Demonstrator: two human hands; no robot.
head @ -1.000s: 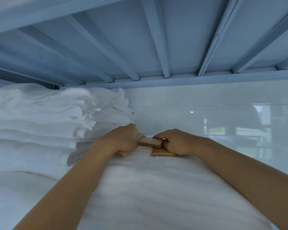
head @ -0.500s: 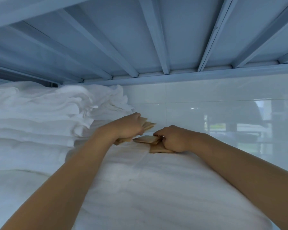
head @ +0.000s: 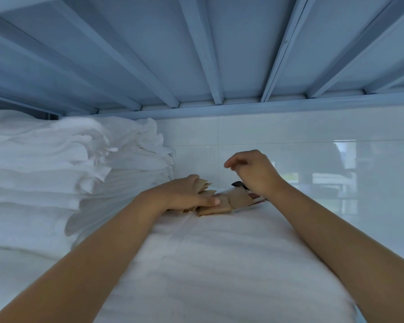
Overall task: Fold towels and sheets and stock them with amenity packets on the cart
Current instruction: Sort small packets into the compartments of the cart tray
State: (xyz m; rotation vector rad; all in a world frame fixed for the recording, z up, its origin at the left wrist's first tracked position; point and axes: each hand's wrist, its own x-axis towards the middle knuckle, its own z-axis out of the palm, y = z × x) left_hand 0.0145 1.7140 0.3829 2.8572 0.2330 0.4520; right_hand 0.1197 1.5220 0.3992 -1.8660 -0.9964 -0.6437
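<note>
The right hand [head: 254, 173] has lifted off empty, fingers loosely curled, while the left hand [head: 187, 194] grips brown amenity packets [head: 219, 205]; square them flat at the folded sheet's [head: 208, 264] far edge.

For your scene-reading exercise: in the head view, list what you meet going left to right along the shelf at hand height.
Towel stack → left hand → brown packets → right hand → tiled wall.
</note>
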